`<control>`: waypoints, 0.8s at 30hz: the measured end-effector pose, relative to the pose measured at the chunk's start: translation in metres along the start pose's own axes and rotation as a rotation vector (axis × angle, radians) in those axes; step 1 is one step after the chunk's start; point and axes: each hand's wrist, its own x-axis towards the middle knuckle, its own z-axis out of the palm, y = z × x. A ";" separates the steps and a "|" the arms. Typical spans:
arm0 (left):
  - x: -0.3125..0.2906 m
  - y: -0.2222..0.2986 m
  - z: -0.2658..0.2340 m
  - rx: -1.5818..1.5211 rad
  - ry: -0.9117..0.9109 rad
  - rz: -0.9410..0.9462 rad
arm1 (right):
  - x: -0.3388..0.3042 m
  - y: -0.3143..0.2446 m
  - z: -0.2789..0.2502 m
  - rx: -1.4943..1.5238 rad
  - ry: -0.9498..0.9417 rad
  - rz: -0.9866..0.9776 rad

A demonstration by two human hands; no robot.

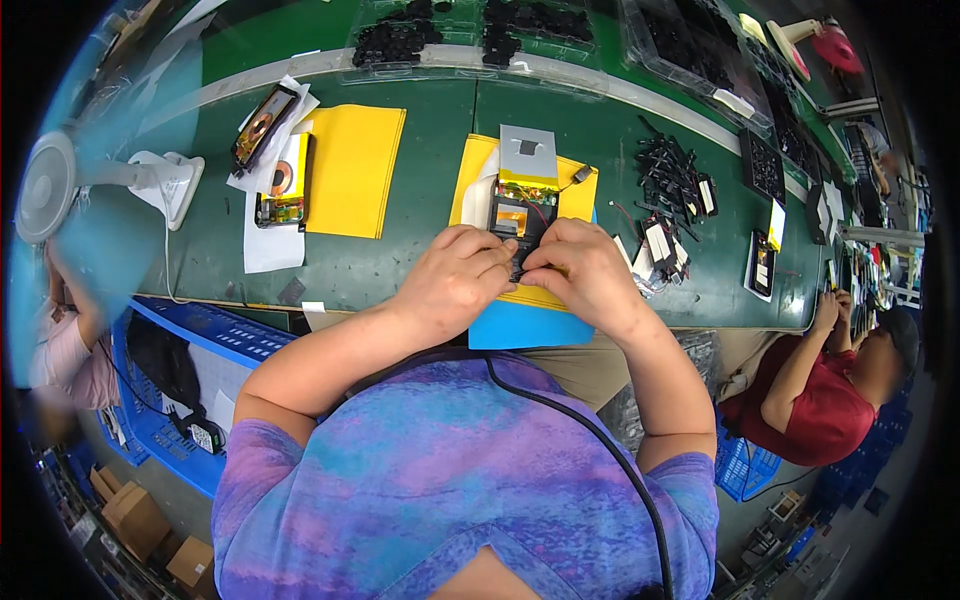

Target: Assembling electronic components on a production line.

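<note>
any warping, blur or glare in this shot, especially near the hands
Head view: fisheye bends the long pale rail behind the flat green tabletop into an arc; head view: bare left hand and bare right hand look fairly sharp, without strong glare; head view: a translucent blue haze blurs the area around the round white fan.

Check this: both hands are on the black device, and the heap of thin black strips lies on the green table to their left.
The left hand and right hand are on the black device, but in the head view the heap of thin black strips lies on the green table to their right, not left.
</note>
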 end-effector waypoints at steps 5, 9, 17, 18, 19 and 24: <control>0.001 0.001 0.001 0.018 0.028 -0.012 | 0.005 -0.003 0.002 -0.153 0.041 -0.063; 0.001 0.001 0.000 0.012 0.024 -0.011 | 0.005 -0.001 0.003 -0.149 0.069 -0.053; -0.001 -0.001 0.001 -0.002 0.008 -0.006 | -0.009 -0.001 -0.012 0.215 0.192 0.130; 0.000 0.000 0.001 -0.002 0.009 -0.006 | -0.011 0.000 -0.014 0.165 0.169 0.016; 0.000 0.000 0.000 -0.002 0.015 -0.010 | -0.010 -0.001 -0.015 0.165 0.168 0.016; -0.001 0.000 0.001 0.002 0.012 -0.012 | -0.005 0.000 -0.008 -0.151 0.024 -0.220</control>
